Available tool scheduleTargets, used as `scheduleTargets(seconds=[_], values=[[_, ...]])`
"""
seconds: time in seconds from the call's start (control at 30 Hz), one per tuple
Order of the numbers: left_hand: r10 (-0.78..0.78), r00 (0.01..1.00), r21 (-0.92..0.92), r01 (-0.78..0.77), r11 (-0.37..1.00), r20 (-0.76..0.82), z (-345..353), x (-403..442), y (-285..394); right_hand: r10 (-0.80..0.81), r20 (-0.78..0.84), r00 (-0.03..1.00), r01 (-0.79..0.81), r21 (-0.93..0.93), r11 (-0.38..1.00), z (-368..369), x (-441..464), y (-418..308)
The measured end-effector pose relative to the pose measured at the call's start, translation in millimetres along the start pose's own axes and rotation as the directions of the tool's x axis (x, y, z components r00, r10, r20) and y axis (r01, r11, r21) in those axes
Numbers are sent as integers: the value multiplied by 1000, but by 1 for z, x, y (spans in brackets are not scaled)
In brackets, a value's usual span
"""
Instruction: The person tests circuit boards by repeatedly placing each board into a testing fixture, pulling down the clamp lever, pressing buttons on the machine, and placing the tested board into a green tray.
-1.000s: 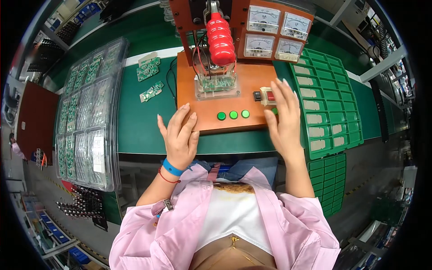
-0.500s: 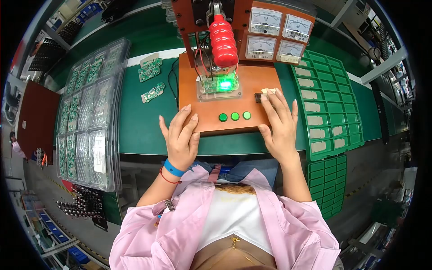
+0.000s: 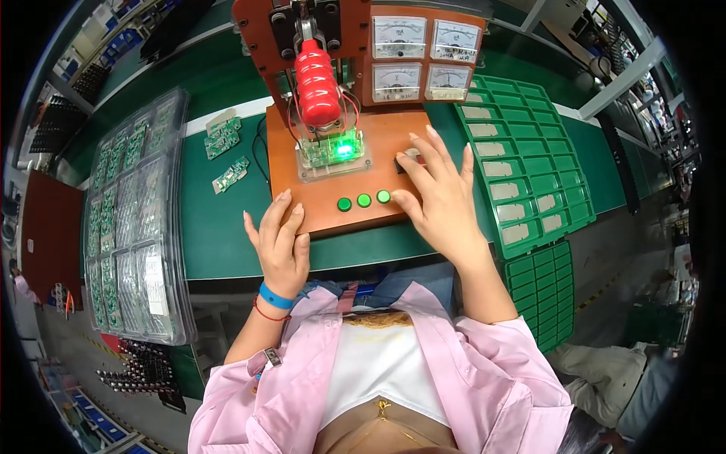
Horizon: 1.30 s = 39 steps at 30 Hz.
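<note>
Where the green tabletop (image 3: 212, 250) begins at far left, a stack of clear plastic trays (image 3: 136, 219) lies with green circuit boards in its pockets and a white label on its near part. Right of it, loose circuit boards (image 3: 224, 138) lie on the tabletop, some grouped at the back, others nearer. Left hand (image 3: 278, 246): back up, fingers spread and slightly bent, pointing away from the body, tips at the front left edge of the orange base (image 3: 302, 212); thumb apart from the fingers. Grip open, nothing held. Left forearm slants up and rightward from the pink sleeve, blue wristband (image 3: 276, 296) at the wrist. Red ribbed handle (image 3: 318, 87) hangs above the clear fixture (image 3: 335, 171) on the base; the circuit board under test (image 3: 324, 153) sits in this fixture, a green light glowing at its right part. Nearer the front edge, three green buttons (image 3: 364, 200) in a row. Behind, four analog meters (image 3: 399, 38) in an orange panel. Right hand (image 3: 445, 203): back up, fingers fanned, index finger over the partly hidden switch (image 3: 400, 164), thumb tip just beside the rightmost button. Grip open, nothing held; contact cannot be told. Right forearm slants up and leftward. Far right, a green compartment tray (image 3: 556, 163) carries pale flat pieces, mostly in its left column.
</note>
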<state>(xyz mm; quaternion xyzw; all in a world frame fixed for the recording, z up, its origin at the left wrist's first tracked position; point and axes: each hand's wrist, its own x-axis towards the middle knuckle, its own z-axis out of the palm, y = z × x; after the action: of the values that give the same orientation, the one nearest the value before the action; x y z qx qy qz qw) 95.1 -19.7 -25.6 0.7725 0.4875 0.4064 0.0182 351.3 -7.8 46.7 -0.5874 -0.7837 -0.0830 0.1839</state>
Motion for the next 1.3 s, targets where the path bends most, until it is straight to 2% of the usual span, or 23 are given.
scheduleTargets(seconds=[0.03, 0.13, 0.17, 0.2, 0.27, 0.33, 0.4, 0.43, 0.5, 0.57, 0.6, 0.67, 0.73, 0.83, 0.9, 0.93, 1.0, 1.1, 1.2, 1.3], values=[[-3, 1000, 0, 3, 1000, -1, 0, 0, 0, -5, 11, 1000, 5, -9, 1000, -3, 4, 0], [0, 1000, -18, 0, 1000, 6, -3, 1, 2, -38, -165, 985, 62, 142, 988, -14, 23, -3], [-7, 1000, -82, 8, 997, 1, -4, 2, 2, -59, -312, 948, 132, 217, 967, -24, 35, -10], [-18, 1000, -139, 17, 990, -6, -6, 4, 0, -139, -541, 829, 339, 291, 895, -25, 50, -12], [-94, 994, -224, 80, 971, -54, -13, 10, -6, -403, -663, 631, 630, 136, 764, -39, 77, -25], [-211, 969, -294, 165, 942, -132, -21, 24, -19, -558, -583, 590, 612, -128, 780, -52, 96, -47], [-176, 972, -99, 162, 982, -156, -36, 42, -45, -626, -650, 431, 620, -291, 729, -60, 123, -48], [-161, 978, -1, 163, 987, -130, -40, 48, -65, -515, -776, 364, 662, -173, 729, -59, 148, -37], [-138, 987, 169, 150, 974, -79, -41, 55, -98, -266, -842, 469, 735, 205, 646, -93, 170, -54], [-110, 994, 318, 113, 941, -29, -38, 60, -120, -176, -716, 676, 623, 427, 656, -115, 193, -66], [-131, 991, 319, 115, 941, 29, -37, 62, -125, -166, -670, 723, 531, 386, 754, -109, 219, -53], [-166, 975, 320, 111, 941, 149, -33, 66, -134, -222, -676, 703, 470, 206, 859, -102, 227, -39], [-159, 976, 265, 116, 957, 147, -30, 69, -143, -252, -719, 648, 448, 92, 889, -92, 212, -27], [-107, 986, 202, 79, 976, 129, -32, 69, -148, -324, -805, 496, 561, 13, 828, -59, 141, -28], [-117, 982, 195, 87, 977, 148, -33, 69, -153, -443, -683, 581, 609, 3, 793, -40, 92, -37], [-121, 981, 185, 92, 978, 151, -33, 69, -155, -495, -519, 697, 591, 25, 806, -33, 70, -40], [-127, 983, 142, 108, 984, 135, -34, 69, -156, -455, -215, 864, 481, 89, 872, -9, 52, -39], [-140, 983, 106, 128, 986, 115, -34, 68, -157, -354, -120, 928, 368, 138, 919, 22, 58, -36], [-171, 980, 19, 170, 985, 98, -33, 68, -161, -270, 49, 962, 270, -7, 963, 26, 69, -48], [-177, 982, -7, 178, 984, 66, -36, 65, -167, -288, 34, 957, 290, -88, 953, 30, 73, -57]])
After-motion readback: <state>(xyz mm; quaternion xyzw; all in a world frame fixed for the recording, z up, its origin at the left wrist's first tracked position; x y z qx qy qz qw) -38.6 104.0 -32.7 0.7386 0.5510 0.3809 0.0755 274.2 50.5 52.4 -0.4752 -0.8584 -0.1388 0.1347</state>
